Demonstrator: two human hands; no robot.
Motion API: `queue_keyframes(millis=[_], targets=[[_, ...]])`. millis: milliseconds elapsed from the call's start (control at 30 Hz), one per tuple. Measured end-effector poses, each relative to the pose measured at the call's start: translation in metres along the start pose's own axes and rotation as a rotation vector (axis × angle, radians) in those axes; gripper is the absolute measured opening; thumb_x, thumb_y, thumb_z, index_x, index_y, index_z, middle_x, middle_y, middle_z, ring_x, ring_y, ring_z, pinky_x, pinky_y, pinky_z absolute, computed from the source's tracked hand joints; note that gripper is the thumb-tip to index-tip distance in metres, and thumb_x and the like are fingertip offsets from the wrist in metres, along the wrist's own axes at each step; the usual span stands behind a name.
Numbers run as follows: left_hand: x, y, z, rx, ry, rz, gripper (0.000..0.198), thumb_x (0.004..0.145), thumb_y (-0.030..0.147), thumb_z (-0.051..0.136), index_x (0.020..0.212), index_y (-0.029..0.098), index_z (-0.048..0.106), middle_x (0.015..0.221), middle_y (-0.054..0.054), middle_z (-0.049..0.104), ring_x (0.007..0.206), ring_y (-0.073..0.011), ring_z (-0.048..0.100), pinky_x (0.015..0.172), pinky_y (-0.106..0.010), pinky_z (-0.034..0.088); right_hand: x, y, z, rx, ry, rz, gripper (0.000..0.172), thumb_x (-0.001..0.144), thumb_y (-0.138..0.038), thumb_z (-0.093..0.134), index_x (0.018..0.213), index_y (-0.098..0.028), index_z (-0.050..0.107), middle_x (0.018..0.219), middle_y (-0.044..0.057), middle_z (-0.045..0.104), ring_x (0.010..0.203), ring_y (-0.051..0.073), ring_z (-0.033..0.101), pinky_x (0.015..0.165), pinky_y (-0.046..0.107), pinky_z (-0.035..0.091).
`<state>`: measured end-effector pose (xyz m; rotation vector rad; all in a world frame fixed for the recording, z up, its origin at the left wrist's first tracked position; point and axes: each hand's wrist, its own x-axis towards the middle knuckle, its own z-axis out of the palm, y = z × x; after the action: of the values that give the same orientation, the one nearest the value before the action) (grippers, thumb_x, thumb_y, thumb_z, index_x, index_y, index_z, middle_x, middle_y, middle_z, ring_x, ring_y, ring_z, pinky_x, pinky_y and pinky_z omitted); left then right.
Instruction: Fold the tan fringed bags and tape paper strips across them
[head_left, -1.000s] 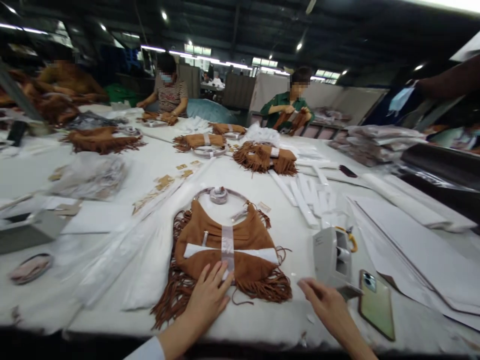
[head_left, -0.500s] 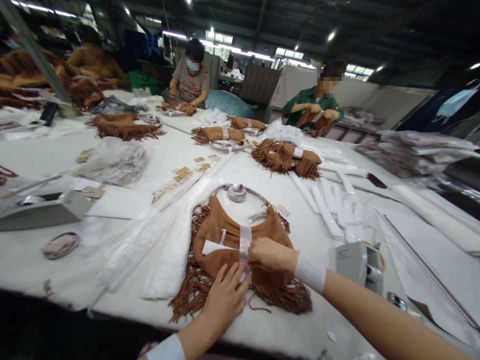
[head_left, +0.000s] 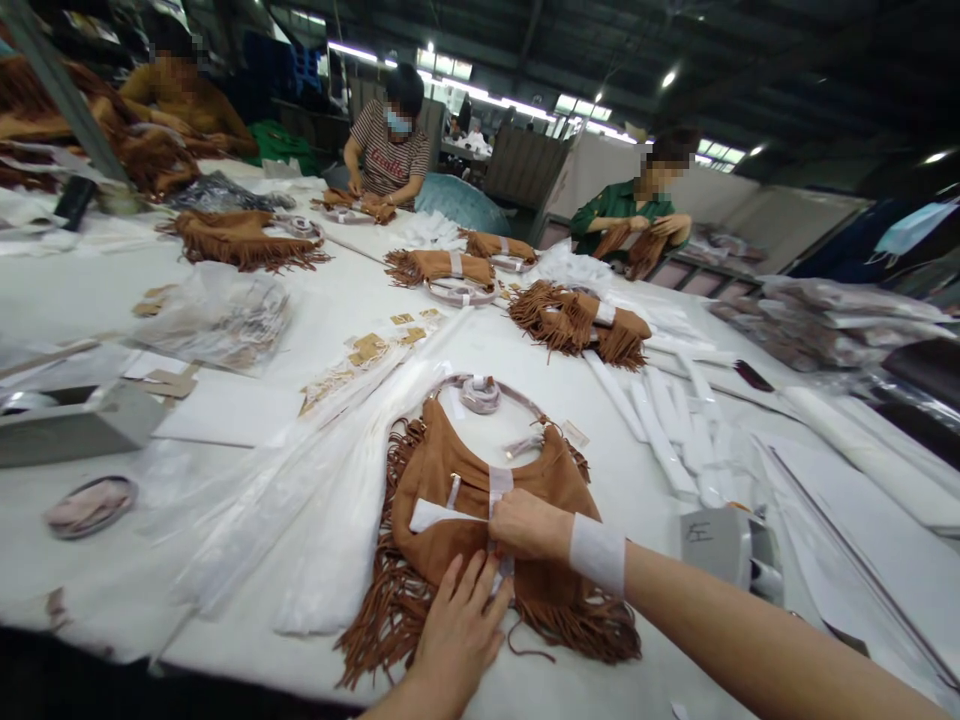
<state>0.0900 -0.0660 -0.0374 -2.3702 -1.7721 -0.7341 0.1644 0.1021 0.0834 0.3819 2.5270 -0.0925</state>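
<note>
A brown suede fringed bag (head_left: 450, 470) lies flat on the white table (head_left: 97, 310) in front of me, its wrapped handle (head_left: 480, 392) curving away from me. A white paper strip crosses the bag and a clear tape band (head_left: 498, 482) runs over it. My left hand (head_left: 461, 630) lies on the bag's lower fringe, fingers stretched out and pressing near the tape. My right hand (head_left: 529, 525), with a white wristband, is curled over the middle of the bag, fingertips pinched at the tape where it crosses the strip.
A grey tape dispenser (head_left: 724, 548) stands to the right of the bag. Folded white strips (head_left: 660, 415) and clear plastic bags (head_left: 337, 500) lie around it. More fringed bags (head_left: 577, 322) lie farther back. Three people work at the table's far side. A grey box (head_left: 75, 420) sits left.
My right hand came from beside the tape dispenser onto the bag's tape band. The left hand stayed pressed on the bag. My view shifted slightly left and closer.
</note>
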Motion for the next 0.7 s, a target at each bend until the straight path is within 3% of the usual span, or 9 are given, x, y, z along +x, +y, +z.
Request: queue_keyframes(millis=[200,333,500,600,700], targets=[[0.002,0.0,0.0,0.014,0.048,0.014,0.05,0.089,0.056,0.048,0.13,0.029,0.052,0.141,-0.006,0.051,0.13,-0.0226,0.045,0.103,-0.04,0.037,0.007,0.026,-0.001,-0.02,-0.004,0.076,0.039,0.074,-0.05,0.072,0.077,-0.011,0.073,0.068,0.015,0.07,0.072,0.028,0.068,0.06,0.03,0.045],[0.002,-0.003,0.004,0.031,0.117,0.061,0.053,0.086,0.058,0.05,0.128,0.027,0.054,0.134,-0.007,0.058,0.124,-0.0233,0.051,0.101,-0.038,0.038,0.006,0.039,0.007,0.134,0.013,0.201,0.047,0.065,-0.062,0.074,0.079,-0.017,0.071,0.067,0.007,0.069,0.069,0.026,0.067,0.056,0.027,0.041],[0.016,-0.004,0.028,0.068,0.51,0.103,0.032,0.081,0.045,0.06,0.107,0.027,0.065,0.114,-0.01,0.068,0.122,-0.0255,0.052,0.109,-0.042,0.031,0.002,0.039,0.016,0.249,0.011,0.291,0.037,0.06,-0.053,0.079,0.077,-0.021,0.07,0.07,0.005,0.07,0.072,0.026,0.067,0.056,0.027,0.04],[0.035,-0.006,0.048,0.061,0.641,0.129,0.029,0.083,0.032,0.058,0.111,0.028,0.064,0.125,-0.007,0.064,0.13,-0.0248,0.046,0.115,-0.047,0.024,-0.002,0.035,0.015,0.236,0.042,0.326,0.024,0.065,-0.04,0.076,0.077,-0.021,0.069,0.075,0.005,0.071,0.075,0.026,0.067,0.058,0.028,0.041],[0.047,-0.01,0.067,0.029,0.805,0.209,0.02,0.087,0.029,0.054,0.102,0.027,0.067,0.133,-0.003,0.06,0.133,-0.0237,0.043,0.118,-0.048,0.022,-0.008,0.032,0.015,0.25,0.064,0.364,0.029,0.062,-0.045,0.077,0.076,-0.022,0.067,0.073,0.002,0.07,0.071,0.024,0.066,0.056,0.026,0.039]])
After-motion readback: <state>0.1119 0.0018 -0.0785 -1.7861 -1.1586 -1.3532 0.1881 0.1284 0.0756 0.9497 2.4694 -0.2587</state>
